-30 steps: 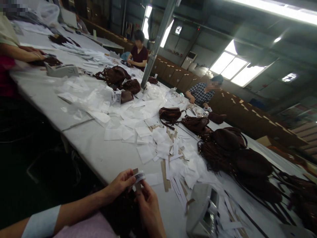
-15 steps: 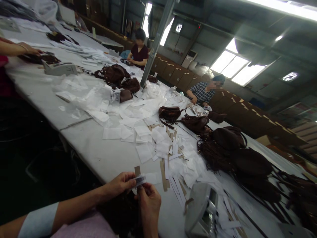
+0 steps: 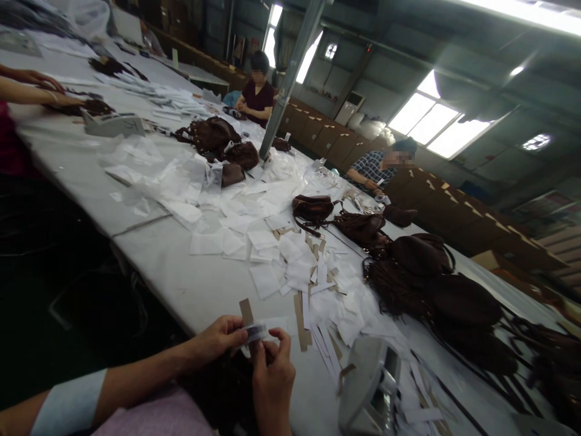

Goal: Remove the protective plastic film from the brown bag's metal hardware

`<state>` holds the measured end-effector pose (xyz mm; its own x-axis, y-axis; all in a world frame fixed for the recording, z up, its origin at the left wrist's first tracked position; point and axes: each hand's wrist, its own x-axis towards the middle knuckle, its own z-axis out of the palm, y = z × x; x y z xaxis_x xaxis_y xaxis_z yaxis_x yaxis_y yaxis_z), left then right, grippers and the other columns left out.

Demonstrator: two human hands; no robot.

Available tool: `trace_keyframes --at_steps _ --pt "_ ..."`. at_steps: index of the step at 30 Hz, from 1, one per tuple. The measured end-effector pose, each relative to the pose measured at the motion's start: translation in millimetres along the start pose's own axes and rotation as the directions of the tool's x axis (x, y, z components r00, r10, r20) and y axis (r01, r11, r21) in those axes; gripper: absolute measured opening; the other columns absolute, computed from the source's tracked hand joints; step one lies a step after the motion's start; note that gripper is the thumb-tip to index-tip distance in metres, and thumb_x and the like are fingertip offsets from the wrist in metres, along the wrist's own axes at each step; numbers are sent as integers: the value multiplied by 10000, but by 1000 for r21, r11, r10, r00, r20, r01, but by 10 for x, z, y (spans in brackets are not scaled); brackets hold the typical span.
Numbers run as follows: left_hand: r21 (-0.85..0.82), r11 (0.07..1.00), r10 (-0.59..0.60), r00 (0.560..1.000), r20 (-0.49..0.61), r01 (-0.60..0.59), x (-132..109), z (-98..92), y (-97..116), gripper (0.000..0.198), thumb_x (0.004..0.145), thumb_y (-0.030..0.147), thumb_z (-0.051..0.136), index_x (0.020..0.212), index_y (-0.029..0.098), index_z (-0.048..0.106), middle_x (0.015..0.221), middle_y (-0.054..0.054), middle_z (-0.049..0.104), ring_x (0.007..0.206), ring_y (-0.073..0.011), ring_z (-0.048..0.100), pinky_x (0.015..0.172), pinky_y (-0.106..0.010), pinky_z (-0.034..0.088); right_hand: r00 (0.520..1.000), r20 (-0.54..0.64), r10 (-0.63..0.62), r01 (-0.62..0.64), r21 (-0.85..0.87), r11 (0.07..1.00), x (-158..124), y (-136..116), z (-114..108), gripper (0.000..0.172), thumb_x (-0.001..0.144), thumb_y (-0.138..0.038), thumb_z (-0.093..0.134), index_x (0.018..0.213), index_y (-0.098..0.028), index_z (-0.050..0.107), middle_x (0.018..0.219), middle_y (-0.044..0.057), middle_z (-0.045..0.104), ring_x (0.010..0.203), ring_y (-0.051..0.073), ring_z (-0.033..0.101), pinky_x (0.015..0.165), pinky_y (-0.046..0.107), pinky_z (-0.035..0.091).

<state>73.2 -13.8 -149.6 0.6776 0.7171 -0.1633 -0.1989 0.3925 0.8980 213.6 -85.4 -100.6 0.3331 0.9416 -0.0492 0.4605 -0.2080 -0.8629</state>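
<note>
Low in the view, over the near table edge, my left hand point(image 3: 227, 333) pinches a strip wrapped in translucent white film point(image 3: 256, 331). A flat grey-brown card strip point(image 3: 246, 311) sticks up out of the wrap. My right hand point(image 3: 276, 366) is closed at the lower side of the same wrapped strip, thumb against it and index finger lifted and bent. What lies under the film looks dark, but its kind is not clear. Below my hands a dark mass sits in shadow, too dim to make out.
White paper sheets point(image 3: 267, 281) and loose card strips point(image 3: 300, 324) lie just ahead. A grey tape dispenser point(image 3: 367, 387) stands at right. Dark brown fringed bags point(image 3: 458, 300) line the right side; more bags point(image 3: 211, 136) lie farther off. A metal post point(image 3: 290, 79) rises mid-table. Co-workers sit around the table.
My right index finger has lifted away from the wrap. The card strip has tilted slightly to the left. At far left, a co-worker's second hand has come into view.
</note>
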Motion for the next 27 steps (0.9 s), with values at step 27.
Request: trace_keyframes --at_steps 27 --pt "-78 984 -158 986 47 161 43 -58 1 395 730 505 678 803 117 679 629 -20 609 453 -72 420 423 -194 257 930 367 -7 -174 455 873 -90 -22 -305 389 730 -298 586 1108 -225 642 907 54 705 845 209 661 797 335 512"
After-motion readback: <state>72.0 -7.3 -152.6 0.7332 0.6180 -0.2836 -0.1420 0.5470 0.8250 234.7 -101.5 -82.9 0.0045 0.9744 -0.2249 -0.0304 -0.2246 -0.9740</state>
